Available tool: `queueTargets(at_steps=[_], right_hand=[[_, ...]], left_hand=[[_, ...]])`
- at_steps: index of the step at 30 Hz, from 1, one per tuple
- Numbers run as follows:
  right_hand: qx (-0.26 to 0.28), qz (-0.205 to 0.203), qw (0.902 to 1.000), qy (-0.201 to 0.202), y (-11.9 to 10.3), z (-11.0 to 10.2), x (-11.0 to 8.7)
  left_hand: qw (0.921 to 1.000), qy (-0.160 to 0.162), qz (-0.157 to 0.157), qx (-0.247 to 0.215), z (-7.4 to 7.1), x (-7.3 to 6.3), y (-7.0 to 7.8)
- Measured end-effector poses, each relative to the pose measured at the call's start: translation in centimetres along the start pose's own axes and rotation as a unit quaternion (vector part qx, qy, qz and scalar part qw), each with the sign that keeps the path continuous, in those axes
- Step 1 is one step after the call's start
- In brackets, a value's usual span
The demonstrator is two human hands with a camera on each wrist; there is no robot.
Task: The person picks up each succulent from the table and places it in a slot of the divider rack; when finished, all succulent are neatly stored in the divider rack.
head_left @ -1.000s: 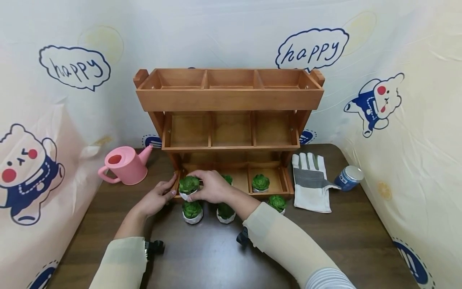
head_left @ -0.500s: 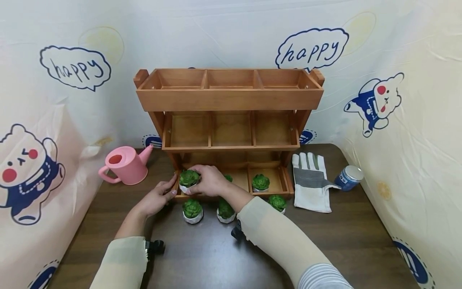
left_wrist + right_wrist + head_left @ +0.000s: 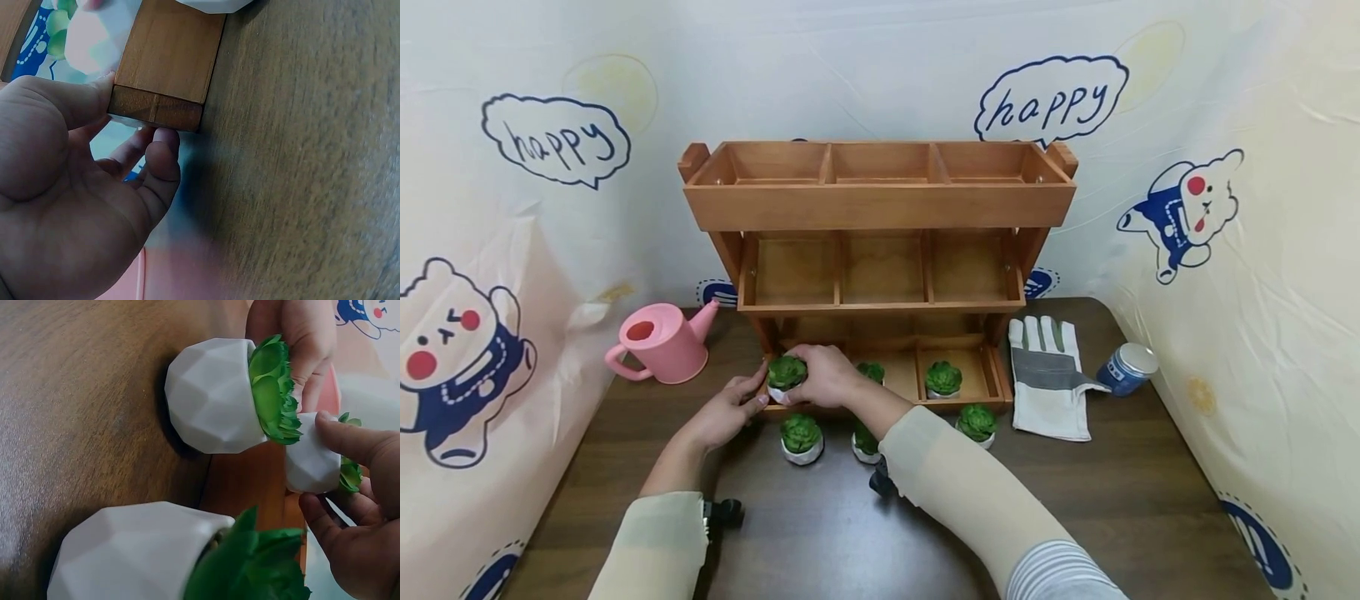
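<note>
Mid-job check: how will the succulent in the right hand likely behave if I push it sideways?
The succulent is probably light for its size, since the right hand handles it in a simple pinch. Its white pot looks stiff, showing no dent in that grip. The smooth facets might slip a little.

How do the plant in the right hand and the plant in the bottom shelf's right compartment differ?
The held plant is gripped by the right hand; the other plant stands untouched. The held plant is at the bottom shelf's left end, the other plant at the right end. Both have green leaves and white pots.
</note>
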State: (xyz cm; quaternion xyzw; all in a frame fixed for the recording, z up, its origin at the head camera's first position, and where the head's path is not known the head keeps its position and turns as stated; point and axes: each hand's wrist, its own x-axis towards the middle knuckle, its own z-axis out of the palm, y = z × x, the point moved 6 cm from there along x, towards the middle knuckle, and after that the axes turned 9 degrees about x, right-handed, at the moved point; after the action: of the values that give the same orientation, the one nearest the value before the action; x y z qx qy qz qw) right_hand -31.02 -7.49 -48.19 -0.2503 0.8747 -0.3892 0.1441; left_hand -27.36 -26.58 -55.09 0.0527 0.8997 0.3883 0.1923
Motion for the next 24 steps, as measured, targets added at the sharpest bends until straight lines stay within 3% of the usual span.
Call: queueTargets(at_steps=[11, 24], right_hand=[[-0.037, 0.034, 0.9985, -0.022, 1.0, 1.0, 0.8], [-0.068, 0.025, 0.9958, -0.057, 1.4, 1.9, 1.1]], left_hand=[[1.0000, 0.001, 0.005, -0.003, 0.1, 0.0, 0.3], [0.9999, 0.008, 0.011, 0.002, 0.0, 0.0, 0.0]])
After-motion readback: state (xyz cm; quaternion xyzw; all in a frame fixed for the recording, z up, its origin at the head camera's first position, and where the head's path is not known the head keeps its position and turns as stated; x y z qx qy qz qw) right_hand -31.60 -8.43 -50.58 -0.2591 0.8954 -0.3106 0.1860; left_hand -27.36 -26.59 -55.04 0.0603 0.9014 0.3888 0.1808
